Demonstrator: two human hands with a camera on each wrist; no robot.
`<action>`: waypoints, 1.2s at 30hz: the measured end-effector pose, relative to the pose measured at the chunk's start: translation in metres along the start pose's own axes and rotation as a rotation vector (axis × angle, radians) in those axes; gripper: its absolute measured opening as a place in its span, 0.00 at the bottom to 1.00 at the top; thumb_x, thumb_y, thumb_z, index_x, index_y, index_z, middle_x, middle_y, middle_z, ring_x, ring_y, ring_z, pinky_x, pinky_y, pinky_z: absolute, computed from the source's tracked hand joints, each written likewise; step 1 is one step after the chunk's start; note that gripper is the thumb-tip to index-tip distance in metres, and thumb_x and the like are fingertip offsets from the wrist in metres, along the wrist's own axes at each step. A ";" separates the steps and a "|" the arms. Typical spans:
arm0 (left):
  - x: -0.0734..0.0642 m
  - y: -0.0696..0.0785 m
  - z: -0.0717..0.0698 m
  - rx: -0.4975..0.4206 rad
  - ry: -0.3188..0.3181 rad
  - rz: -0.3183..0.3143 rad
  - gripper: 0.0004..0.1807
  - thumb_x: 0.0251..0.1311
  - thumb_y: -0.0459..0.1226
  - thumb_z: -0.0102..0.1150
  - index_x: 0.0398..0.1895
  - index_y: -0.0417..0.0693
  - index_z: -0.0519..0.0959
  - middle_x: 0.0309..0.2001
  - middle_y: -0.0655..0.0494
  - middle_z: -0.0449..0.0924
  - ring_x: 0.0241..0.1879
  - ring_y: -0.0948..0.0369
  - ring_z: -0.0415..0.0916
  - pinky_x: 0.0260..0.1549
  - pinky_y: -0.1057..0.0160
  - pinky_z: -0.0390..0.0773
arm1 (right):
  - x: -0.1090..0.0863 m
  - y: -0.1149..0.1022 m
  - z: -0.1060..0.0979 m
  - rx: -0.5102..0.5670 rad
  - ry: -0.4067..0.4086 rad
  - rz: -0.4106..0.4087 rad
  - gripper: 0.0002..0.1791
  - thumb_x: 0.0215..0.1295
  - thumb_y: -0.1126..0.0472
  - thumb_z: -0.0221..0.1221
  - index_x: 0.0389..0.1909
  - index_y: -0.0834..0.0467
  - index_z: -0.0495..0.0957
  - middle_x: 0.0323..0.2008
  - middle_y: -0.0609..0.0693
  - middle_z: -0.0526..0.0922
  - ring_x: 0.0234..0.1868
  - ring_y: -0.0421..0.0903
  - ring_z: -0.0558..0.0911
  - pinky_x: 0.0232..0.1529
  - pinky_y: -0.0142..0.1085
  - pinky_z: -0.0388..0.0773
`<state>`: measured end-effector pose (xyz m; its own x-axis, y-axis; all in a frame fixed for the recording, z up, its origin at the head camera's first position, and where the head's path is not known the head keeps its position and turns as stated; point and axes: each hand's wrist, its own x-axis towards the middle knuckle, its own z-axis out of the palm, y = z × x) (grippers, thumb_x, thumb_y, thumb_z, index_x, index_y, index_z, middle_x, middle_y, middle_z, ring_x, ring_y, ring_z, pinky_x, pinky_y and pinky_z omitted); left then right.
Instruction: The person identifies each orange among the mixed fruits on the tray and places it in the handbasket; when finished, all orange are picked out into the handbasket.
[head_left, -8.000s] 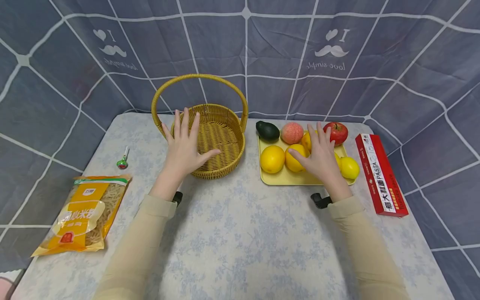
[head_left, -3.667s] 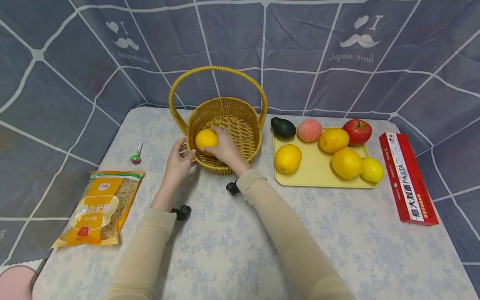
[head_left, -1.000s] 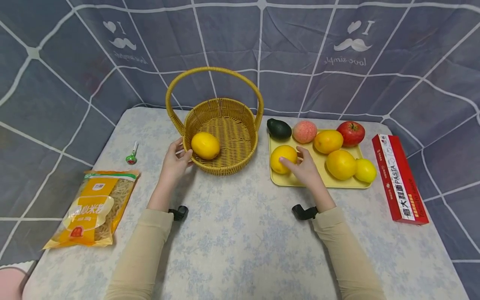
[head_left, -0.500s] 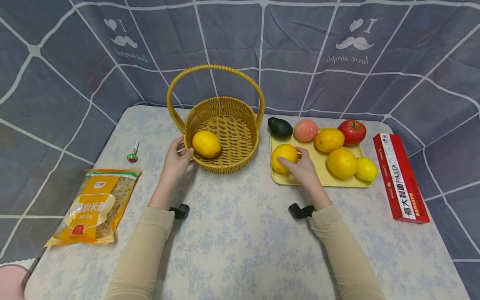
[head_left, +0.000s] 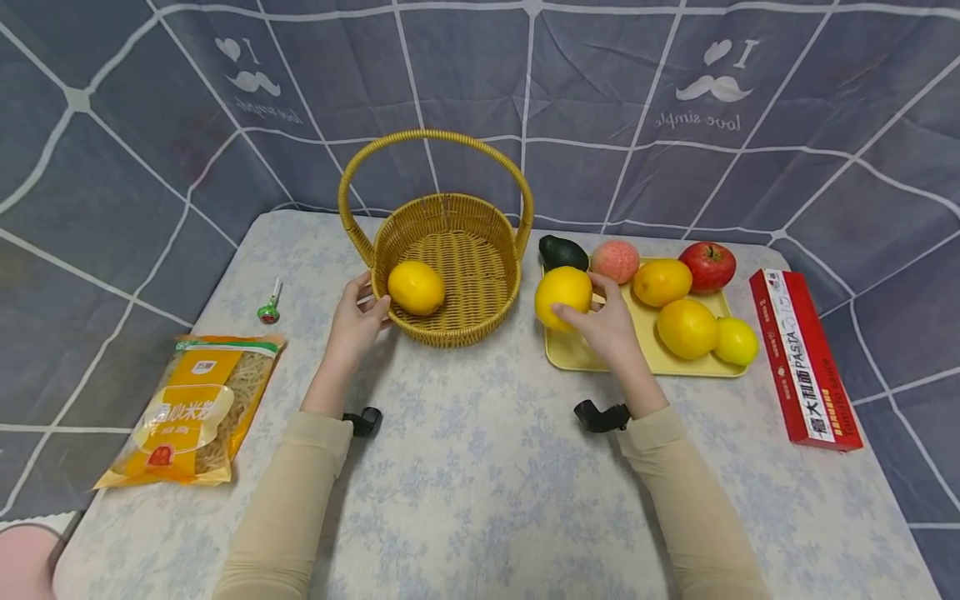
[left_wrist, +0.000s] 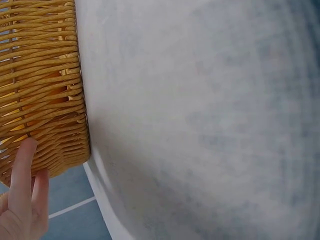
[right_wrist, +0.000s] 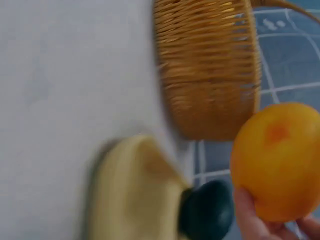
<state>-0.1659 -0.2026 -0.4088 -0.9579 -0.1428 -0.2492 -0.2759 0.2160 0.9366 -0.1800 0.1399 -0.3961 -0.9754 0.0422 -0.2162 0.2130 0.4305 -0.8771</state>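
In the head view my left hand (head_left: pixel 356 321) grips the left rim of the wicker basket (head_left: pixel 480 329), thumb over the edge and fingers along the outer wall. The left wrist view shows a fingertip (left_wrist: pixel 29 145) against the weave. Inside the basket lies a yellow-orange fruit (head_left: pixel 416 287) at the left. My right hand (head_left: pixel 611 325) holds an orange (head_left: pixel 562 297) over the left end of the yellow tray (head_left: pixel 577 358). In the right wrist view that orange (right_wrist: pixel 280 160) is raised above the tray's rim, with fingers at its underside.
On or at the tray are an avocado (head_left: pixel 562 252), a peach (head_left: pixel 617 261), a red apple (head_left: pixel 708 267) and several yellow fruits (head_left: pixel 687 329). A red pasta box (head_left: pixel 806 358) lies to the right. A noodle bag (head_left: pixel 198 408) and a lollipop (head_left: pixel 268 312) lie left.
My right hand came from the basket, where a yellow-orange fruit now lies, to the tray. It has since lifted the orange off the tray. My left hand keeps its grip on the basket.
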 end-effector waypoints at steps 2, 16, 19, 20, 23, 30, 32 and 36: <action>0.000 0.000 0.000 -0.001 -0.002 -0.003 0.35 0.75 0.40 0.46 0.80 0.58 0.45 0.74 0.46 0.53 0.71 0.51 0.62 0.62 0.50 0.77 | -0.001 -0.011 0.003 0.023 -0.004 -0.059 0.49 0.58 0.52 0.69 0.75 0.56 0.54 0.72 0.58 0.60 0.68 0.57 0.67 0.65 0.49 0.74; -0.001 -0.003 -0.001 0.027 0.000 -0.016 0.35 0.75 0.39 0.47 0.80 0.55 0.45 0.74 0.45 0.53 0.70 0.51 0.62 0.61 0.50 0.77 | 0.015 -0.058 0.060 -0.045 -0.168 -0.335 0.46 0.53 0.54 0.72 0.71 0.54 0.61 0.68 0.53 0.66 0.63 0.54 0.71 0.62 0.51 0.75; -0.001 -0.004 0.000 0.028 -0.002 -0.015 0.35 0.75 0.39 0.47 0.80 0.55 0.45 0.74 0.45 0.53 0.70 0.51 0.63 0.61 0.51 0.77 | 0.020 -0.058 0.068 -0.101 -0.220 -0.376 0.45 0.52 0.55 0.73 0.71 0.53 0.62 0.67 0.53 0.68 0.62 0.52 0.72 0.62 0.49 0.75; -0.001 -0.003 0.000 0.029 -0.001 -0.013 0.36 0.75 0.39 0.47 0.80 0.55 0.45 0.74 0.45 0.54 0.70 0.51 0.63 0.61 0.51 0.77 | 0.022 -0.057 0.070 -0.127 -0.237 -0.393 0.45 0.52 0.55 0.73 0.71 0.53 0.62 0.67 0.53 0.68 0.62 0.52 0.72 0.62 0.49 0.75; -0.001 -0.003 0.000 0.027 0.001 -0.008 0.36 0.75 0.39 0.47 0.80 0.55 0.45 0.74 0.45 0.54 0.70 0.51 0.63 0.61 0.51 0.78 | 0.026 -0.058 0.076 -0.226 -0.281 -0.453 0.45 0.51 0.55 0.73 0.71 0.52 0.63 0.68 0.52 0.67 0.64 0.52 0.70 0.62 0.50 0.75; 0.001 -0.001 0.000 0.030 0.004 -0.002 0.35 0.75 0.39 0.47 0.80 0.55 0.45 0.73 0.44 0.53 0.70 0.51 0.63 0.61 0.50 0.78 | 0.033 -0.059 0.084 -0.379 -0.377 -0.542 0.44 0.51 0.56 0.73 0.70 0.53 0.65 0.69 0.52 0.67 0.67 0.53 0.67 0.65 0.53 0.71; 0.001 -0.002 0.000 0.027 0.005 -0.001 0.35 0.75 0.39 0.47 0.80 0.55 0.45 0.73 0.44 0.53 0.69 0.51 0.63 0.61 0.51 0.78 | 0.034 -0.059 0.085 -0.402 -0.405 -0.547 0.43 0.51 0.57 0.72 0.70 0.53 0.65 0.69 0.52 0.68 0.67 0.53 0.68 0.64 0.51 0.72; 0.002 -0.002 0.000 0.023 0.010 0.002 0.35 0.75 0.39 0.47 0.80 0.55 0.46 0.73 0.44 0.54 0.69 0.51 0.64 0.61 0.51 0.78 | 0.038 -0.061 0.087 -0.407 -0.465 -0.542 0.43 0.52 0.59 0.72 0.70 0.53 0.65 0.68 0.52 0.68 0.65 0.52 0.70 0.64 0.49 0.73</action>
<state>-0.1672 -0.2038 -0.4108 -0.9576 -0.1516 -0.2449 -0.2759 0.2384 0.9312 -0.2255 0.0369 -0.3879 -0.7951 -0.6051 -0.0413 -0.4054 0.5810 -0.7057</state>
